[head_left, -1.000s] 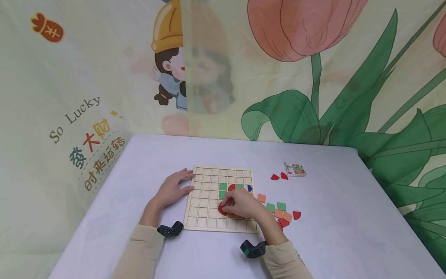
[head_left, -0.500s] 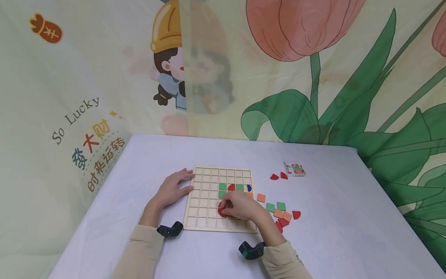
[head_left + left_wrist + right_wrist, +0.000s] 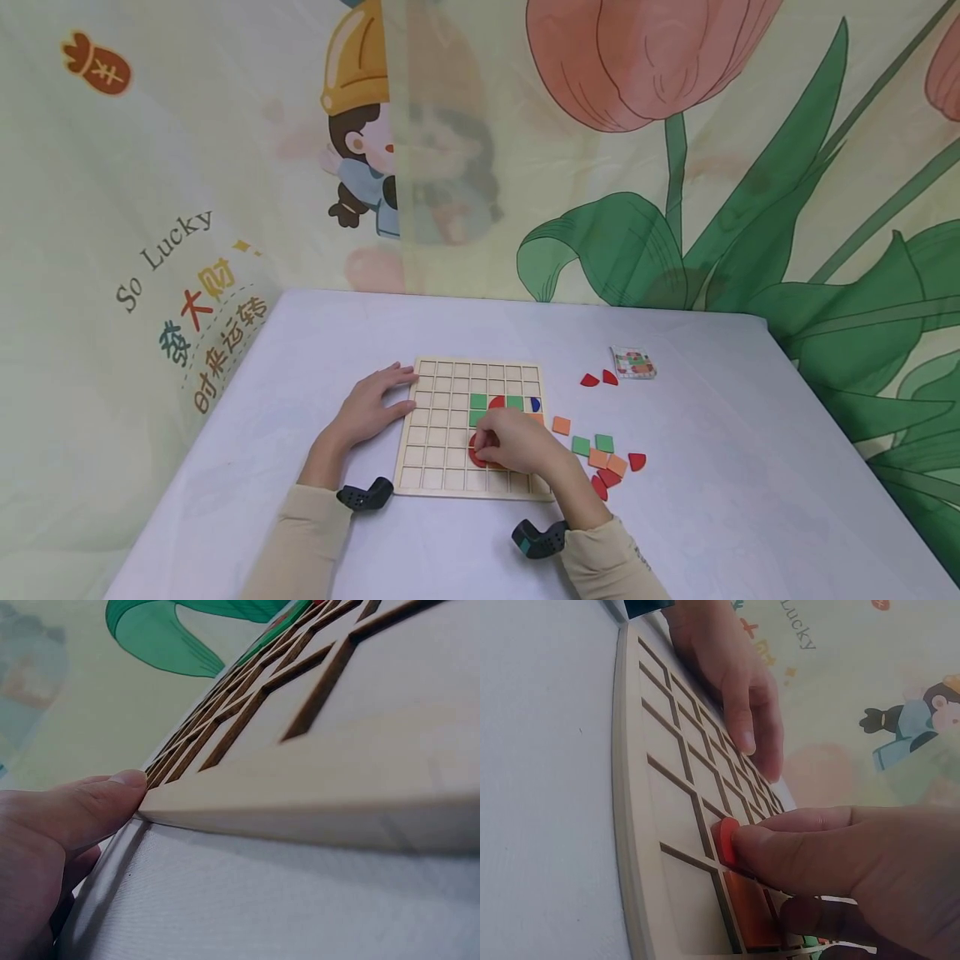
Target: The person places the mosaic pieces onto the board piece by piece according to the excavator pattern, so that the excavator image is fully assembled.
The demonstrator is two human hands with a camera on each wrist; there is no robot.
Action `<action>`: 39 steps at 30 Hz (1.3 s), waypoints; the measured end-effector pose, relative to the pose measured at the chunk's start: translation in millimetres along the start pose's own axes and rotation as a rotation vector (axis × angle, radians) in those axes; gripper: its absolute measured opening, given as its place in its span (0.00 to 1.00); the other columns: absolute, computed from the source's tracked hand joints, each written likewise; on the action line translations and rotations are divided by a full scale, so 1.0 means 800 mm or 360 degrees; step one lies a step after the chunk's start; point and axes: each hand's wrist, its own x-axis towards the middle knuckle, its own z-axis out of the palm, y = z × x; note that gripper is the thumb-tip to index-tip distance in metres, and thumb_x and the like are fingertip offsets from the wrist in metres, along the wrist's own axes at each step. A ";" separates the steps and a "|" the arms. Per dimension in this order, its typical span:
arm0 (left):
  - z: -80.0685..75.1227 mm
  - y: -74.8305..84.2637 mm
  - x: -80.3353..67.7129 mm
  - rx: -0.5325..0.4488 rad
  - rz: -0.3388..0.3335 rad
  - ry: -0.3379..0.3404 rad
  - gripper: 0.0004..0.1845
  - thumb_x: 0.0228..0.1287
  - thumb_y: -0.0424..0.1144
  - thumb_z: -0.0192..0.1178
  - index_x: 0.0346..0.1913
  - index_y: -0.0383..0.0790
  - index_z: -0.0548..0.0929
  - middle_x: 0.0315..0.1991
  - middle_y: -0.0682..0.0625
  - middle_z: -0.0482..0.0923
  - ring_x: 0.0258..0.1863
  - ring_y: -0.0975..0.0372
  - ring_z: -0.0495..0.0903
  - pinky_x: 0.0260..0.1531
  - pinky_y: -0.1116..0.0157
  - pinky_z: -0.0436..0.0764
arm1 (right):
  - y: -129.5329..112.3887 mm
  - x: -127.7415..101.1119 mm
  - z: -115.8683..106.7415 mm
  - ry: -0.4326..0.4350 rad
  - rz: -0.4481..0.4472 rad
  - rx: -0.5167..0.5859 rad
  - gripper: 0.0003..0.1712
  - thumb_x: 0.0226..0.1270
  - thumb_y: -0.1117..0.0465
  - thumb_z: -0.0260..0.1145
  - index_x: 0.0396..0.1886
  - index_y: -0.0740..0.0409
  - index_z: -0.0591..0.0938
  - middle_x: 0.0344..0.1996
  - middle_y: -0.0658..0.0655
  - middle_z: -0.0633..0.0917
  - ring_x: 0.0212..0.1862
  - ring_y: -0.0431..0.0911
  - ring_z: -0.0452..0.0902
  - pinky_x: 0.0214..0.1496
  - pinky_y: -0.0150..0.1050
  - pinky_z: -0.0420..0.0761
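the board (image 3: 435, 457) leaves room over its left columns; loose tiles (image 3: 597, 458) flank its right edge.

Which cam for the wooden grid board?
Head: it shows the wooden grid board nearly whole, the right hand covering part. Left wrist: an edge and some cells, close up; right wrist: a slanted section, partly behind that hand.
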 end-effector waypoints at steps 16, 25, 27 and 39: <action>0.003 -0.005 0.000 -0.0021 0.0006 0.0001 0.27 0.61 0.48 0.63 0.63 0.46 0.75 0.68 0.49 0.68 0.72 0.50 0.58 0.70 0.44 0.57 | 0.032 -0.005 -0.020 0.0119 0.0087 0.0131 0.04 0.58 0.55 0.71 0.29 0.43 0.82 0.21 0.42 0.77 0.27 0.39 0.70 0.27 0.30 0.72; 0.002 -0.004 0.000 -0.0012 0.0015 0.0006 0.27 0.61 0.47 0.63 0.63 0.45 0.75 0.68 0.49 0.68 0.72 0.50 0.58 0.70 0.44 0.57 | 0.093 -0.034 -0.069 0.0266 0.0575 0.0217 0.13 0.54 0.55 0.74 0.39 0.49 0.83 0.31 0.51 0.79 0.35 0.45 0.73 0.29 0.32 0.79; 0.002 -0.004 0.001 -0.0020 0.0013 0.0005 0.27 0.61 0.47 0.63 0.63 0.46 0.75 0.68 0.49 0.68 0.72 0.50 0.58 0.70 0.45 0.57 | 0.104 -0.041 -0.073 0.0220 0.0613 0.0192 0.15 0.53 0.55 0.74 0.41 0.49 0.83 0.33 0.52 0.79 0.37 0.46 0.73 0.32 0.33 0.80; 0.003 -0.005 0.002 -0.0014 0.0009 0.0016 0.27 0.61 0.48 0.63 0.62 0.45 0.75 0.68 0.49 0.68 0.72 0.50 0.58 0.70 0.45 0.57 | 0.113 -0.044 -0.068 0.0083 0.0745 0.0073 0.18 0.47 0.56 0.78 0.37 0.48 0.80 0.32 0.52 0.78 0.37 0.46 0.71 0.33 0.35 0.80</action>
